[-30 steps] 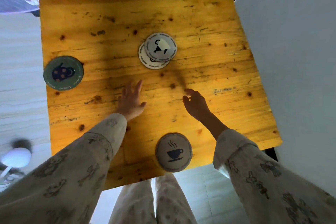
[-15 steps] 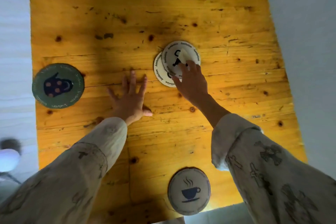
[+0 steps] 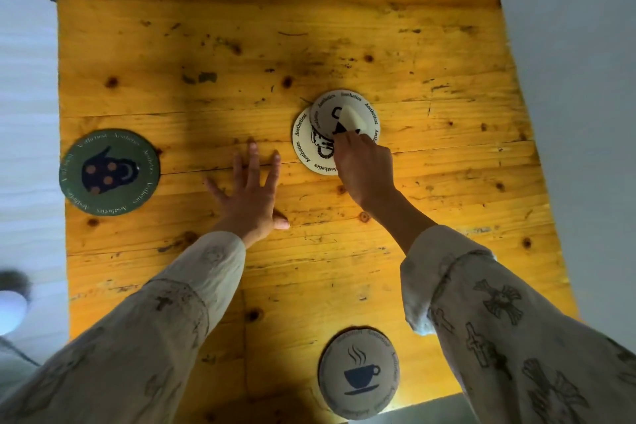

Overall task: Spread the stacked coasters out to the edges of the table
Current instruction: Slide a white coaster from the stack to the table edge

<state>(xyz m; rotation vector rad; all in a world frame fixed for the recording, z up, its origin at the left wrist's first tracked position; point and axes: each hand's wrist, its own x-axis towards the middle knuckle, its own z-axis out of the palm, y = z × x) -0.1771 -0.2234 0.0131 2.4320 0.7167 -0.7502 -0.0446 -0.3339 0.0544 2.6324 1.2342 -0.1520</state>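
Two cream round coasters overlap near the middle of the wooden table [image 3: 309, 27]: the top coaster [image 3: 330, 107] lies shifted up and right on the lower coaster [image 3: 306, 148]. My right hand [image 3: 364, 165] rests on them, its fingertips pressing on the top one. My left hand [image 3: 251, 196] lies flat on the wood to the left, fingers spread, holding nothing. A green coaster [image 3: 109, 171] sits at the left edge. A grey coaster with a cup picture [image 3: 359, 373] sits at the near edge.
A white surface [image 3: 578, 79] borders the table on the right. Pale floor [image 3: 27, 113] lies to the left, with a white object [image 3: 12, 310] at the lower left. My patterned sleeves cover the near part of the table.
My right hand has reached forward from the table's middle onto the two overlapping coasters. My left hand has flattened on the wood. The view has drawn closer to the table.
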